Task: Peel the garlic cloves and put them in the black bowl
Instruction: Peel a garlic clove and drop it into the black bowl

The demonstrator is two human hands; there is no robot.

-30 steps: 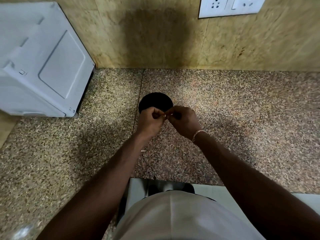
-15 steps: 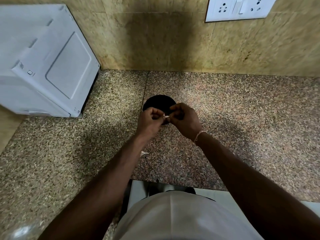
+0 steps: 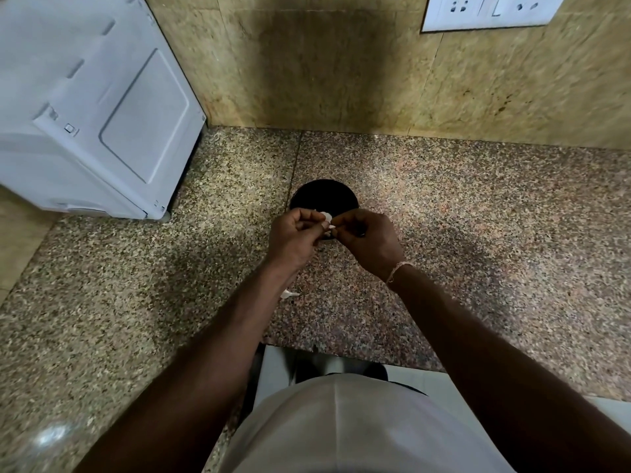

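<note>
A black bowl [image 3: 322, 198] stands on the speckled granite counter [image 3: 478, 233], near the back wall. Just in front of and over its near rim, my left hand [image 3: 293, 237] and my right hand [image 3: 367, 238] meet. Between their fingertips is a small white garlic clove [image 3: 327, 220], pinched from both sides. Most of the clove is hidden by my fingers. The inside of the bowl looks dark and I cannot tell what lies in it. A white scrap of garlic [image 3: 288, 294] lies on the counter beside my left forearm.
A white appliance [image 3: 92, 107] fills the back left of the counter. A white socket plate [image 3: 488, 10] sits on the tiled wall at the upper right. The counter's front edge [image 3: 341, 355] runs just ahead of my body.
My hands stay together at the bowl's near rim; the fingers have shifted and more white of the clove shows between them. The view has tilted slightly.
</note>
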